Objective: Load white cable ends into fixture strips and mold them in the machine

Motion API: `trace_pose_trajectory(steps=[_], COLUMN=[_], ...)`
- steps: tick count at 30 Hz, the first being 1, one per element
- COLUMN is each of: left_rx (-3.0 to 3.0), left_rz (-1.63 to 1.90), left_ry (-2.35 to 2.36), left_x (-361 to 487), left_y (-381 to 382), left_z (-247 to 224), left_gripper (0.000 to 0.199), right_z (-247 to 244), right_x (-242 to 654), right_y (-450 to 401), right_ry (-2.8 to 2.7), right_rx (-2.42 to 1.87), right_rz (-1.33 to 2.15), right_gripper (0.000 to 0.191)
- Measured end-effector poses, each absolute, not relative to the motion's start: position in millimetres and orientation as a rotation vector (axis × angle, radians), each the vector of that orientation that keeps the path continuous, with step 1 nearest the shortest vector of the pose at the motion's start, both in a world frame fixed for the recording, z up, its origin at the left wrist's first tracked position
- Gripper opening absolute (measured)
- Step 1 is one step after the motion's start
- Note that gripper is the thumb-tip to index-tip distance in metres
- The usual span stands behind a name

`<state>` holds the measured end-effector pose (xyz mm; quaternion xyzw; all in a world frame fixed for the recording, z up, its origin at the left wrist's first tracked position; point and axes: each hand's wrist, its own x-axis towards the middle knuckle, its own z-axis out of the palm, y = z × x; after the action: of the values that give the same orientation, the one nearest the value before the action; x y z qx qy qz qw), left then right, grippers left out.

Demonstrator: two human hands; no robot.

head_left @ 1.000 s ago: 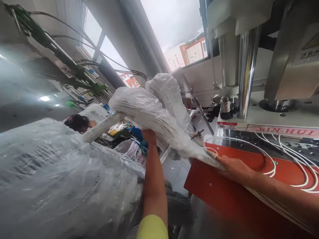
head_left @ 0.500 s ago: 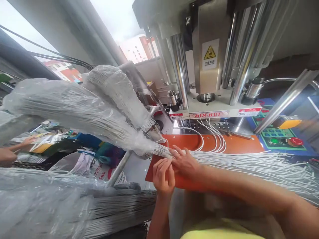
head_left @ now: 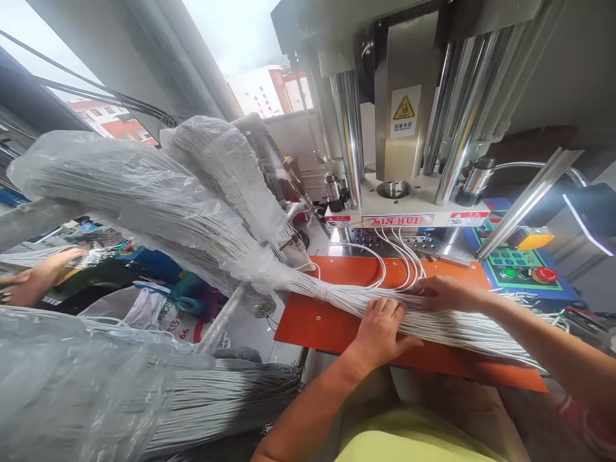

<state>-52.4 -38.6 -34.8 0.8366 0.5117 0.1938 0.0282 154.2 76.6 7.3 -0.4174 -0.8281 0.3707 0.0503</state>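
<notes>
A long bundle of thin white cables [head_left: 414, 319] lies across the orange-red table top [head_left: 317, 327], with a small tie around it [head_left: 322, 290]. Its far part runs up to the left inside a clear plastic bag [head_left: 120, 186]. My left hand [head_left: 382, 333] presses flat on the near side of the bundle, fingers spread. Further along, my right hand [head_left: 447, 294] lies across the top of the cables. A few loose white cables [head_left: 399, 256] curve on the table behind my hands.
A press machine with chrome columns [head_left: 346, 128] and a MIN-HUI plate [head_left: 397, 221] stands behind the table. A control panel [head_left: 524, 269] sits to the right. Grey cable bundles in plastic [head_left: 144, 385] fill the lower left. A co-worker's hand [head_left: 41, 280] is at far left.
My hands have moved apart from the tie and now lie flat along the bundle, rather than pinching it. The view has barely shifted since the last frame, after swinging right from the earlier one.
</notes>
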Motion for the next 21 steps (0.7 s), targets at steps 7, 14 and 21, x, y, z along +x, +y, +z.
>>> trace_pose_trajectory(steps=[7, 14, 21], left_rx=[2.515, 2.521, 2.578], left_rz=[0.535, 0.573, 0.586], left_ry=[1.779, 1.871, 1.852], left_x=[-99, -115, -134], left_y=[-61, -66, -82], left_z=[-37, -39, -43], left_gripper=[0.048, 0.044, 0.049], right_z=[-6, 13, 16], right_x=[110, 95, 92], right_y=[49, 58, 102], right_ry=[-2.551, -2.483, -2.154], right_rx=[-1.261, -1.199, -0.891], right_rz=[0.908, 0.888, 1.918], right_gripper=[0.017, 0.015, 0.028])
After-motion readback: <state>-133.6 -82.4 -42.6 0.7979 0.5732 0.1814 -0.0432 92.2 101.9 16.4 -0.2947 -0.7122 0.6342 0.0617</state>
